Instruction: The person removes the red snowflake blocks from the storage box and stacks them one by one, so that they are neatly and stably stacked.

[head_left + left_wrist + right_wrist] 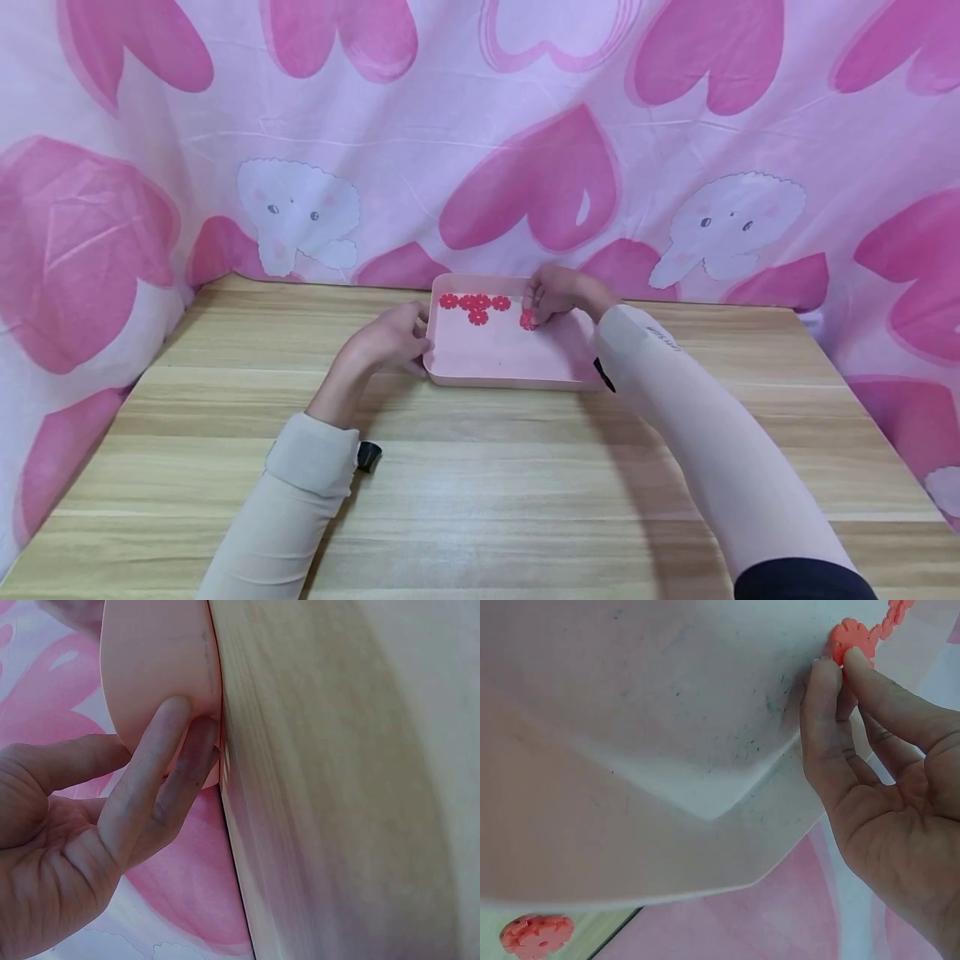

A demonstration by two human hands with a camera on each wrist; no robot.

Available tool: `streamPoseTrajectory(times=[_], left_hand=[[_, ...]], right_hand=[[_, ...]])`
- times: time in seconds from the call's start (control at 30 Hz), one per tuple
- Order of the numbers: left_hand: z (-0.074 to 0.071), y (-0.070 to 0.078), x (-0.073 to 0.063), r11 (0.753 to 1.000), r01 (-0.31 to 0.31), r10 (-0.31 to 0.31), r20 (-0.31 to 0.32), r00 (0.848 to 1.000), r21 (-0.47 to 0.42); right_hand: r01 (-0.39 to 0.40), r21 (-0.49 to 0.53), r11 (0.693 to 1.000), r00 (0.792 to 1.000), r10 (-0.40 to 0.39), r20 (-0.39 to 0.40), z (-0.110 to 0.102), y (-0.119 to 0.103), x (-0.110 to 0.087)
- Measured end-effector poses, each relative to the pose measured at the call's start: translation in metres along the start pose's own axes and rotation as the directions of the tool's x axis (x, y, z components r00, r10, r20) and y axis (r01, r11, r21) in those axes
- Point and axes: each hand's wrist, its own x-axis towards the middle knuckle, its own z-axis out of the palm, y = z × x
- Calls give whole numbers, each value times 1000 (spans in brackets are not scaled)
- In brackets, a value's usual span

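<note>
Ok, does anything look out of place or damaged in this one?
Yes. In the right wrist view, red pieces sit on the wooden table outside the pink tray, while others lie inside it. Dark specks dot the tray floor; I can't tell whether they're dirt or scuffs.

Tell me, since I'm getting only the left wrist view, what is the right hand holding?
Observer: The right hand pinches a red flower-shaped piece.
Operator: Any others like it?
Observer: Yes, the head view shows more red pieces inside the tray, toward its far left.
Operator: And outside it?
Observer: The right wrist view shows a red cluster on the table, just past the tray's wall.
</note>
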Motion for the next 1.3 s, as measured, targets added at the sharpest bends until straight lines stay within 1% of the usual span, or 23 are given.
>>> streamPoseTrajectory(times=[0.2,0.37,0.5,0.63,0.77,0.87,1.03,1.07,1.17,1.3], left_hand=[[0,0,0,1000,-16,16,3,1000,-3],[-1,0,0,1000,-21,21,4,1000,-6],[0,0,-1,1000,-11,11,3,1000,5],[0,-1,-1,1000,-14,14,2,1000,12],[0,-1,-1,1000,-21,21,2,1000,1],[1,-1,-1,1000,-16,16,3,1000,-13],[0,-1,-1,1000,-15,15,5,1000,-12],[-1,-1,0,1000,-14,14,5,1000,-8],[-1,0,0,1000,-13,13,4,1000,0],[-1,0,-1,1000,-9,9,7,1000,-9]], right_hand=[[-2,59,998,1000,2,-8,-8,6,-5],[3,84,996,1000,-2,-11,-15,10,-12],[-1,74,997,1000,2,-14,-21,13,-19],[-1,54,999,1000,2,-18,-29,17,-27],[-5,83,997,1000,5,2,-38,23,-34],[-38,101,994,999,37,14,-47,31,-35],[-88,70,994,996,89,-15,-58,40,-41],[-84,58,995,996,86,-19,-59,41,-44],[-80,68,995,996,82,-25,-62,46,-53],[-83,81,993,996,85,-21,-67,58,-59]])
